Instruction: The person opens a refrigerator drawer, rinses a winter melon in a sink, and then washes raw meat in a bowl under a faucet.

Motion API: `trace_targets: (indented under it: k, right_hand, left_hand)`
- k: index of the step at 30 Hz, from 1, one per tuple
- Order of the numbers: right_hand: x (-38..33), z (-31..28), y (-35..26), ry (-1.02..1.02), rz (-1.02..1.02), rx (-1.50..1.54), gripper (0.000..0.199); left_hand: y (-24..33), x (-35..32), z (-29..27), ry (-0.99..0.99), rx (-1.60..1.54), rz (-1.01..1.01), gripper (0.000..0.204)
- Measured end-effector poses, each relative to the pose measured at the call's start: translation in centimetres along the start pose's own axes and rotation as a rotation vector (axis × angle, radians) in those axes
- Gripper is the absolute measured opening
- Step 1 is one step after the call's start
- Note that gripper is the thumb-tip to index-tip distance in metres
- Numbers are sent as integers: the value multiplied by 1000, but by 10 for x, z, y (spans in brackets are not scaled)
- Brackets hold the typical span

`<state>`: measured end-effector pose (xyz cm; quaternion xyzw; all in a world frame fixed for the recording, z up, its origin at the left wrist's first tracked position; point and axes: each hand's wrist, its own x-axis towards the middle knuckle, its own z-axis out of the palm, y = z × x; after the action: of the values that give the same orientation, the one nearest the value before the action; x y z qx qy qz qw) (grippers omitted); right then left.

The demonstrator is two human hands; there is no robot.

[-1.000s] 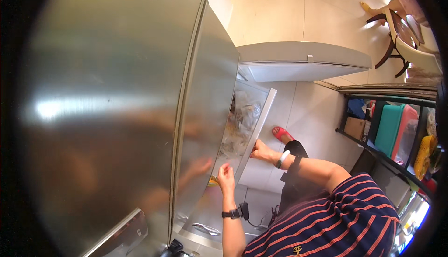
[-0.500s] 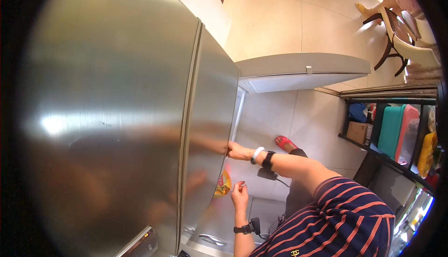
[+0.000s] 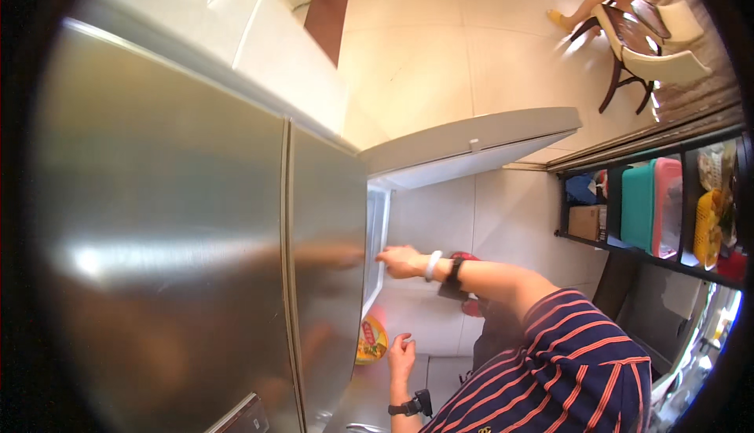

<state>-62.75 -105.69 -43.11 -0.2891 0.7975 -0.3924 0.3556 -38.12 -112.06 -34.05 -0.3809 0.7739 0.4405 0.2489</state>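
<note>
My right hand, with a white bangle and a black band at the wrist, reaches toward the open compartment of a steel refrigerator. One finger points at its pale frame; the other fingers are too unclear to tell whether they grip anything. Lower in view, my left hand hovers with loosely bent, parted fingers and nothing in it. Just beside it is a round yellow-and-red food package, partly hidden by the refrigerator. The lower refrigerator door stands swung out beyond my right hand.
A dark shelf rack on the right holds a teal bin, a pink bin and a yellow basket. Chairs and another person's leg appear at the far right. A white counter runs behind the refrigerator.
My view has shifted, showing more of the open compartment and the package. My right hand, which was at the refrigerator's edge, now shows in front of the compartment frame. The left hand stays bent and empty.
</note>
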Motion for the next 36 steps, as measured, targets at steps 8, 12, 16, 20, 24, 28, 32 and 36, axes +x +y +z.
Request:
trace_targets:
  k: [8,12,16,20,24,28,32,36]
  right_hand:
    - [-130,-320,99,752,527,-939,29]
    - [-159,-359,127,460,873,-737,35]
    - [-186,-348,110,452,881,-691,33]
    - [-261,-286,94,430,876,-661,21]
    - [-299,-202,48,418,871,-622,19]
    - [-327,-117,11,364,858,-455,31]
    - [-331,-34,-34,209,780,-369,49]
    - [-319,34,-74,83,631,-186,61]
  left_hand:
    - [29,7,-15,-11,217,263,23]
    - [7,4,-25,-59,268,232,25]
    - [23,-21,-48,-81,333,434,26]
    - [4,-74,-54,-112,376,436,27]
    - [-35,-103,-73,-154,379,472,27]
    - [-87,-123,-90,-240,534,525,30]
    - [-147,-134,-110,-219,531,520,33]
    - [-137,-178,-130,-249,476,532,32]
